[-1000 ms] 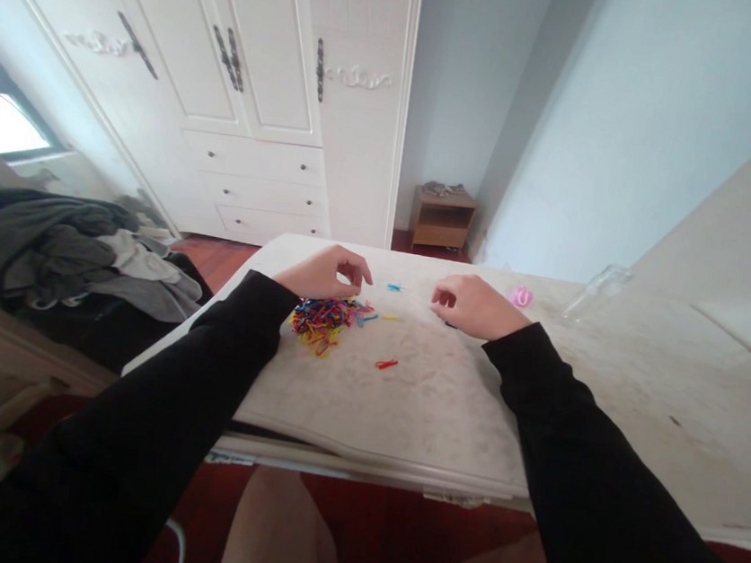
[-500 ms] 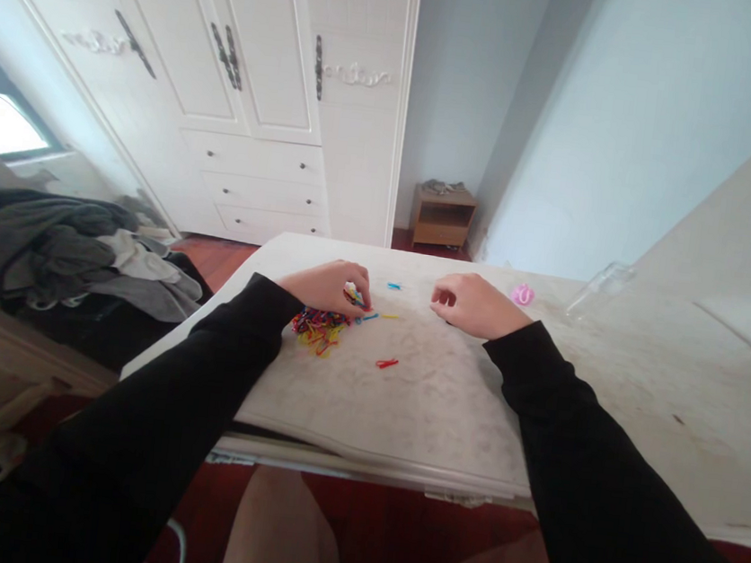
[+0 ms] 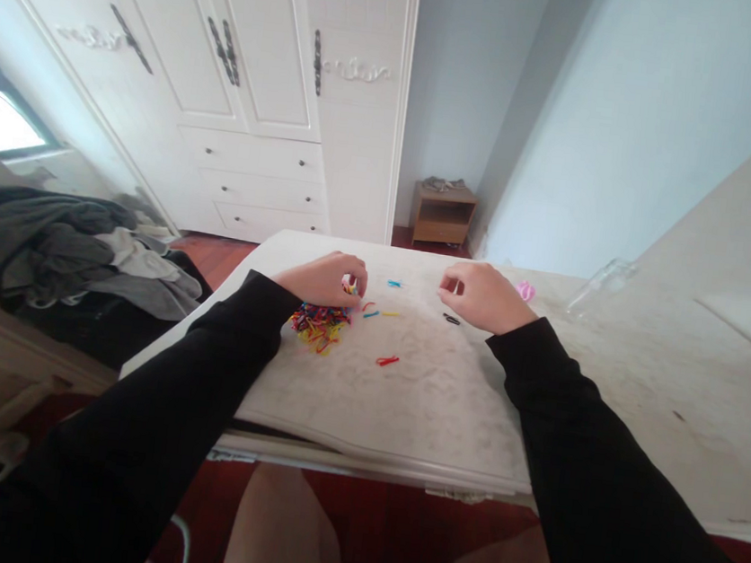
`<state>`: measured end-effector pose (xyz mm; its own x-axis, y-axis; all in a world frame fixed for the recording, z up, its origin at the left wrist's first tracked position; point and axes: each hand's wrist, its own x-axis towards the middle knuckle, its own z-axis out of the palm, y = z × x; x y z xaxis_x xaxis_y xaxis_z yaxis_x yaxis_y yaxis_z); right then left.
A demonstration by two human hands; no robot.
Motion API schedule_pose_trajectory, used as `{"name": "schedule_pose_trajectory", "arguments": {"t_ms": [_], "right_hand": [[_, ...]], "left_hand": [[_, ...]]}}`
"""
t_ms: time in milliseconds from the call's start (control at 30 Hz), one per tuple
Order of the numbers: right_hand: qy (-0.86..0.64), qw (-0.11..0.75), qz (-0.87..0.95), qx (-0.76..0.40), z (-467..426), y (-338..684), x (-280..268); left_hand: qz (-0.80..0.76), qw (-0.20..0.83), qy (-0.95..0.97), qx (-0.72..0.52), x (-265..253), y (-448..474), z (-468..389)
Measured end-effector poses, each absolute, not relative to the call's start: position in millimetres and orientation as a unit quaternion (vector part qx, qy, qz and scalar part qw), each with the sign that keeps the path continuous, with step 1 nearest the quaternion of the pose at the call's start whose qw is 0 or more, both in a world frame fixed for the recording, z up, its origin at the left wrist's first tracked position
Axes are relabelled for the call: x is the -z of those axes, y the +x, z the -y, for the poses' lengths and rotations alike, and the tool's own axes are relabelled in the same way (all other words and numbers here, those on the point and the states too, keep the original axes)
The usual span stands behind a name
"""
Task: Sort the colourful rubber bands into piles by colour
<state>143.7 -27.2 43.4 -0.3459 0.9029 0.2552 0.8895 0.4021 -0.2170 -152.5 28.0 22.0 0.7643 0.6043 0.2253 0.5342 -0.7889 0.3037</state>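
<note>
A pile of small coloured rubber bands (image 3: 320,328) lies at the left of the white table. Over its far edge, my left hand (image 3: 323,277) is curled with thumb and fingertips together; what they hold, if anything, is hidden. Just right of those fingers lie a short red band (image 3: 368,306), a blue band (image 3: 371,314) and a yellow band (image 3: 390,314). My right hand (image 3: 488,296) hovers to the right, its fingers curled in and nothing visible in them. Below its fingertips is a black band (image 3: 451,318). Another blue band (image 3: 394,284) lies between the hands, and a red band (image 3: 387,361) nearer me.
Beyond my right hand are a pink object (image 3: 525,290) and a clear glass vessel (image 3: 602,287), tilted in view. The table's front edge (image 3: 381,470) runs above my knees. Dark clothes (image 3: 60,250) are heaped at the left. A white wardrobe (image 3: 251,181) stands behind.
My right hand has shifted slightly right and away, uncovering the black band. My left hand has drawn back a little from the small red and blue bands.
</note>
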Motion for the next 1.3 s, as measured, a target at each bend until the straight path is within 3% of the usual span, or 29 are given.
{"name": "schedule_pose_trajectory", "arguments": {"t_ms": [400,800,1300], "right_hand": [[-0.566,0.205,0.799,0.0,31,139,-46],[-0.558,0.198,0.806,-0.008,29,139,-44],[-0.317,0.257,0.912,-0.044,21,97,-5]], "left_hand": [[-0.288,0.166,0.933,-0.138,-16,-142,-23],[-0.338,0.094,0.921,-0.17,-23,-150,-29],[-0.315,0.144,0.895,-0.281,-18,-141,-28]]}}
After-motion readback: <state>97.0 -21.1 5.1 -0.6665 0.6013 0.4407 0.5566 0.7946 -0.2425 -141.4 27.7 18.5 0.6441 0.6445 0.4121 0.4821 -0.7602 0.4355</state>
